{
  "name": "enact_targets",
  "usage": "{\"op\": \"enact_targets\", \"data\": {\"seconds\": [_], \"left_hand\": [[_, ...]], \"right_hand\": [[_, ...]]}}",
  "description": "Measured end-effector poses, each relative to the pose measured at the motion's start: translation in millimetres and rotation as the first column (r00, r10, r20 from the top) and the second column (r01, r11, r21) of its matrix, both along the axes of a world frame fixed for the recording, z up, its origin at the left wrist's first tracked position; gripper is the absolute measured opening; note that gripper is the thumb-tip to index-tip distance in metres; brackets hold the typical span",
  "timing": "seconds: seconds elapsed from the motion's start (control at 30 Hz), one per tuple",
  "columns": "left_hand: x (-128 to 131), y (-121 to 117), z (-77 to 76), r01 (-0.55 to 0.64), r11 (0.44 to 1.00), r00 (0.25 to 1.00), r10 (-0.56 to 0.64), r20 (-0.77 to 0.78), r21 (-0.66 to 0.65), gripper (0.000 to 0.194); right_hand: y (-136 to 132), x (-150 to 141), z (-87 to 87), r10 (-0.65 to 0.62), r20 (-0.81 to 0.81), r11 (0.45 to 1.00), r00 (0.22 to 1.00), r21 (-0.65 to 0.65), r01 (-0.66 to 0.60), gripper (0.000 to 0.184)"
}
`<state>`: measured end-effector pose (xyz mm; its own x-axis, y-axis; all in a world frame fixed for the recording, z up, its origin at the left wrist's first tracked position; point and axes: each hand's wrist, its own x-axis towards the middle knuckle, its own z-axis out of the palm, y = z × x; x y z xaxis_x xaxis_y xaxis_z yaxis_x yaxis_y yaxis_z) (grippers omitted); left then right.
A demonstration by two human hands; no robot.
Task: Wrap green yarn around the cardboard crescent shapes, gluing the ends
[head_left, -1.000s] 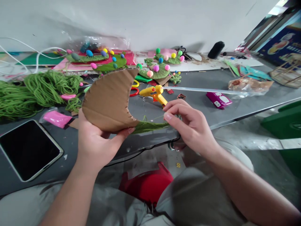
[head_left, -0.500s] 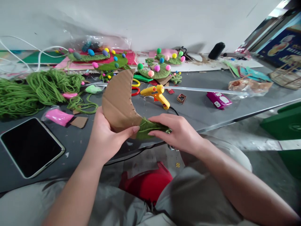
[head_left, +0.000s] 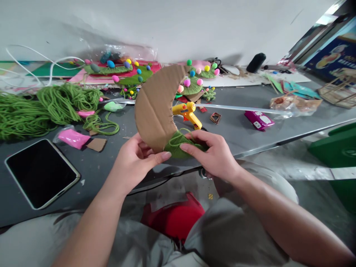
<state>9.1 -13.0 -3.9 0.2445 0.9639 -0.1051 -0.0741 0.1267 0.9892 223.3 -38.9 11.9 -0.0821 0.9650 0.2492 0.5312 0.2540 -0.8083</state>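
Note:
A brown cardboard crescent (head_left: 155, 104) stands nearly upright over the near edge of the grey table (head_left: 236, 126). Its lower tip is wrapped in green yarn (head_left: 178, 142). My left hand (head_left: 136, 161) grips the crescent's lower part, thumb lying across the front. My right hand (head_left: 214, 154) is closed round the yarn-wrapped tip, thumb pressing on the green wrap. A loose loop of the yarn stands up just above my right fingers.
A yellow glue gun (head_left: 187, 113) lies just behind the crescent, a clear glue stick (head_left: 239, 108) to its right. Green yarn heaps (head_left: 47, 107) and a dark tablet (head_left: 41, 172) sit left. Finished pompom-covered green pieces (head_left: 133, 72) line the back; a magenta box (head_left: 257, 120) lies right.
The crescent has swung from lying sideways to standing upright and moved right. My right hand went from pulling a yarn strand to pressing on the wrapped tip.

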Motion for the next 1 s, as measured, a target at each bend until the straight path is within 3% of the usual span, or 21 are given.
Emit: {"op": "enact_targets", "data": {"seconds": [0.27,0.4,0.57,0.73,0.8,1.0], "left_hand": [[2.8,-2.4,-3.3,-0.057,0.998,0.994,0.054,-0.097,-0.028,0.045],[-4.7,1.0,-3.1,-0.066,0.998,0.989,0.064,-0.131,-0.007,0.047],[-21.3,6.1,5.2,-0.099,0.994,0.982,0.105,-0.155,0.049,0.041],[-32.9,8.6,13.1,-0.193,0.976,0.972,0.204,-0.112,0.105,0.035],[-34.4,8.6,14.0,-0.198,0.974,0.972,0.21,-0.108,0.112,0.032],[-34.6,8.7,14.1,-0.168,0.977,0.973,0.185,-0.139,0.128,0.036]], "right_hand": [[-0.3,-2.1,-2.1,-0.032,-0.079,0.999,0.996,-0.046,0.028,0.027],[3.0,-0.2,-1.0,-0.083,-0.246,0.994,0.966,-0.085,0.063,0.024],[10.8,9.9,-3.6,-0.167,-0.614,0.967,0.772,-0.257,0.005,0.026],[10.4,15.3,-6.1,-0.224,-0.784,0.934,0.579,-0.343,-0.104,0.026],[9.7,15.2,-6.0,-0.222,-0.778,0.931,0.588,-0.348,-0.11,0.028],[12.8,19.5,-6.9,-0.223,-0.564,0.929,0.795,-0.37,-0.002,0.019]]}}
